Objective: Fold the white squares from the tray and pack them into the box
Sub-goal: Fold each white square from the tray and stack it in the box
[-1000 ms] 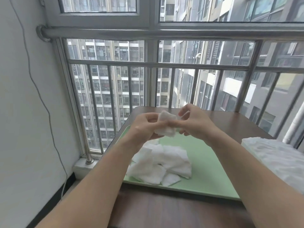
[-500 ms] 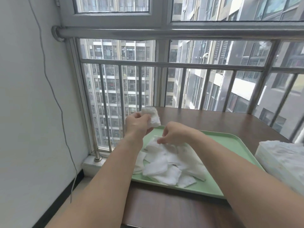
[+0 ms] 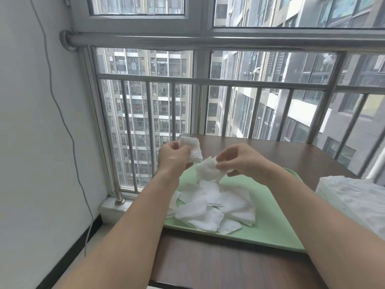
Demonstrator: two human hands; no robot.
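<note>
Several loose white squares [image 3: 216, 207] lie in a heap on a pale green tray [image 3: 268, 232] on the brown table. Above the tray's far left corner my left hand [image 3: 173, 159] grips a small stack of folded white squares [image 3: 192, 148]. Just to its right my right hand [image 3: 241, 161] pinches one unfolded white square [image 3: 208, 171] by its upper edge, so it hangs a little above the heap. The white box [image 3: 354, 201] with a printed pattern sits at the right edge, partly cut off.
The dark wooden table [image 3: 229, 265] stands against a steel window railing [image 3: 208, 82] at the far side. A white wall with a hanging cable [image 3: 68, 132] is on the left. Bare tray surface shows to the right of the heap.
My right hand has lifted one square off the heap and raised it toward my left hand. My left hand still holds the folded stack in about the same place.
</note>
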